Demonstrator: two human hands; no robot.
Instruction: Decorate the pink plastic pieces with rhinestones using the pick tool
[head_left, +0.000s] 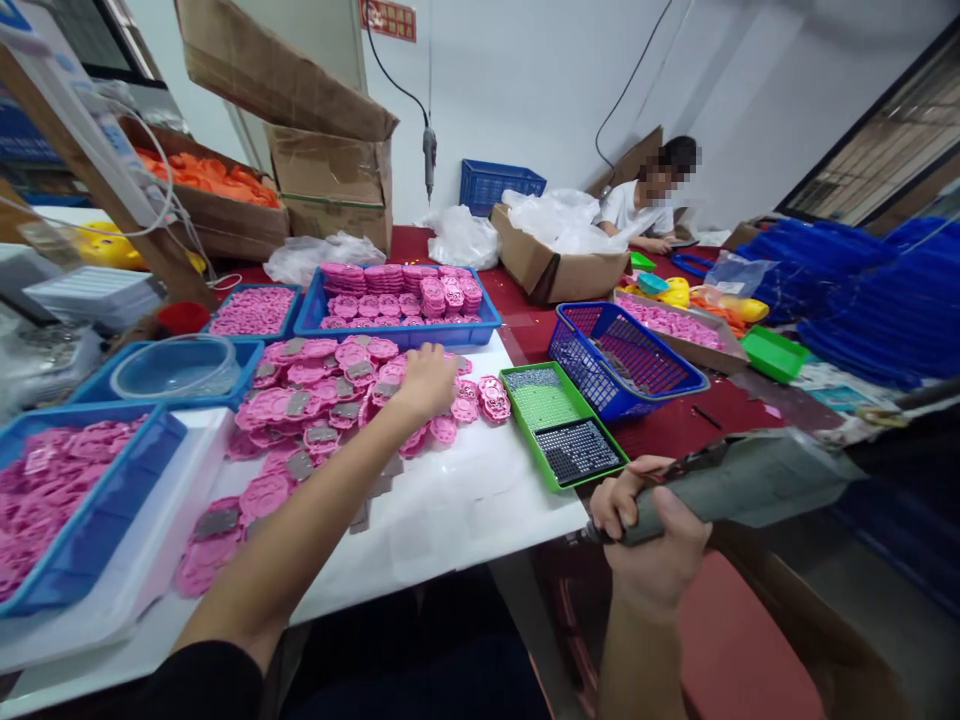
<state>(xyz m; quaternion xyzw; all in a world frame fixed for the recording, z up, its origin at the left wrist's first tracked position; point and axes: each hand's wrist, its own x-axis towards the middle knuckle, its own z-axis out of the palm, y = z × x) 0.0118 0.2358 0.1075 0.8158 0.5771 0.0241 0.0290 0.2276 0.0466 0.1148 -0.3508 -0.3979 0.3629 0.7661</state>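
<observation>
My left hand (429, 384) reaches over the right side of a heap of pink plastic parts (289, 405), many with grey plates on them. Its fingers are curled downward; the fingertips are hidden, so what they grip cannot be made out. Just right of it lies a pink part with a patterned face (493, 398). My right hand (654, 530) is wrapped round a grey-green electric screwdriver (720, 485), raised off the table's front right corner. The tool's tip points left, and its rear end is blurred. A green tray (525, 440) of small metal pieces lies between my hands.
Behind the heap stands a blue tray (300, 328) of stacked pink parts. Another blue bin (142, 480) is at left. A blue basket (637, 400) and a cardboard box (570, 280) stand at right. A second screwdriver (429, 155) hangs overhead. A person (637, 210) sits across the table.
</observation>
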